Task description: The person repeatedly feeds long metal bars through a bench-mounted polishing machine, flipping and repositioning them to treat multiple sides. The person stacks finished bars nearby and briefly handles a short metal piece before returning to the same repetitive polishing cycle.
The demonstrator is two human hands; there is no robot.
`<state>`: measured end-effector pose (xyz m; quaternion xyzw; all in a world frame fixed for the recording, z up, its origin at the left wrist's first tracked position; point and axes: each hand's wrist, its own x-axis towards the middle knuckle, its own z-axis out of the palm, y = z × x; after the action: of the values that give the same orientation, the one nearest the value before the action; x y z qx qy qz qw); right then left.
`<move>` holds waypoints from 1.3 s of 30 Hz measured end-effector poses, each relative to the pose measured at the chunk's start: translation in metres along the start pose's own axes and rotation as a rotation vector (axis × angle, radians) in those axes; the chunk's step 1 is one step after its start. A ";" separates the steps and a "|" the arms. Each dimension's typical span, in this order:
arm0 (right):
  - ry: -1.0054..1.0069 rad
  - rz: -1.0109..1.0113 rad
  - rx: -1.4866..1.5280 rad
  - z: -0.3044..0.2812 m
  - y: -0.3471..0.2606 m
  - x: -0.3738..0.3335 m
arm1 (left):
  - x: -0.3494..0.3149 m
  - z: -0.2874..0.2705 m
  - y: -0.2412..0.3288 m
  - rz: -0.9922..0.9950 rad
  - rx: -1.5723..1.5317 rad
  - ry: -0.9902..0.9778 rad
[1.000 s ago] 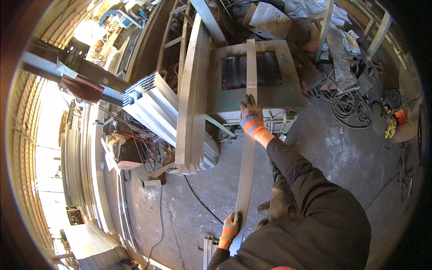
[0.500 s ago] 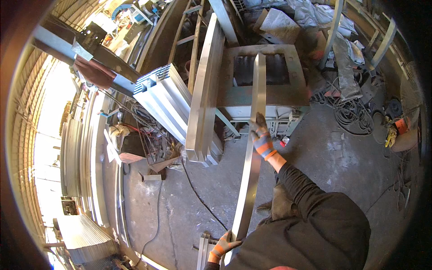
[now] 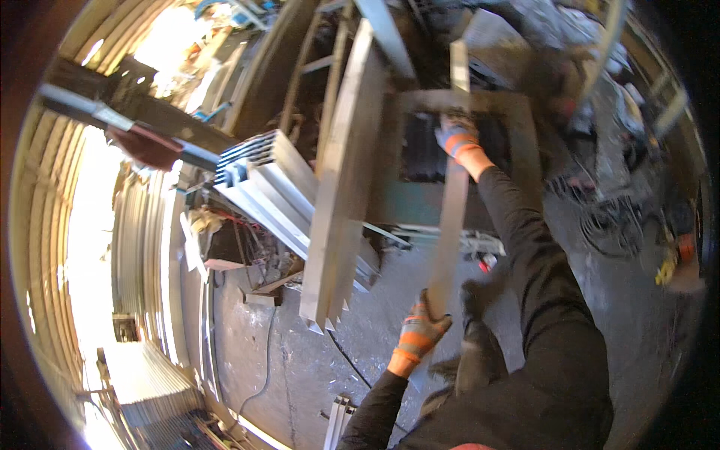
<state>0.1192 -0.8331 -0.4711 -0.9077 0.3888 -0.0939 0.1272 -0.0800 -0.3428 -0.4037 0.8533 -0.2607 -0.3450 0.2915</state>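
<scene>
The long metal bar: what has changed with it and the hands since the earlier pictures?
The metal bar moved forward; its far end now passes beyond the table. The left hand and right hand went forward too, both staying at the bar. The stacked bars stayed in place.

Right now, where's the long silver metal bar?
In the head view, right of centre: the long silver metal bar runs from your gloved left hand past your gloved right hand, over the brown metal table.

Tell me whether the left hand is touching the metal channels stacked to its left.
Apart. The head view shows bare floor between the left hand and the stacked metal channels.
</scene>
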 end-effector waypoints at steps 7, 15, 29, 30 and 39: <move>-0.063 0.024 -0.045 0.016 0.021 0.045 | 0.049 0.002 0.026 -0.053 0.045 -0.061; 0.074 -0.049 -0.045 -0.017 -0.030 -0.165 | -0.130 -0.018 -0.052 -0.041 0.063 -0.120; 0.119 -0.112 0.176 -0.045 -0.165 -0.528 | -0.463 -0.032 -0.229 -0.242 0.015 -0.231; 0.045 -0.128 0.136 -0.054 -0.170 -0.538 | -0.472 -0.034 -0.234 -0.246 0.008 -0.210; 0.420 -0.219 0.844 -0.041 -0.086 -0.420 | -0.356 -0.053 -0.178 -0.199 -0.143 -0.193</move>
<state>-0.1189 -0.4759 -0.4358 -0.7737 0.2363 -0.4375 0.3927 -0.2203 0.0275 -0.3375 0.8149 -0.1763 -0.4702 0.2893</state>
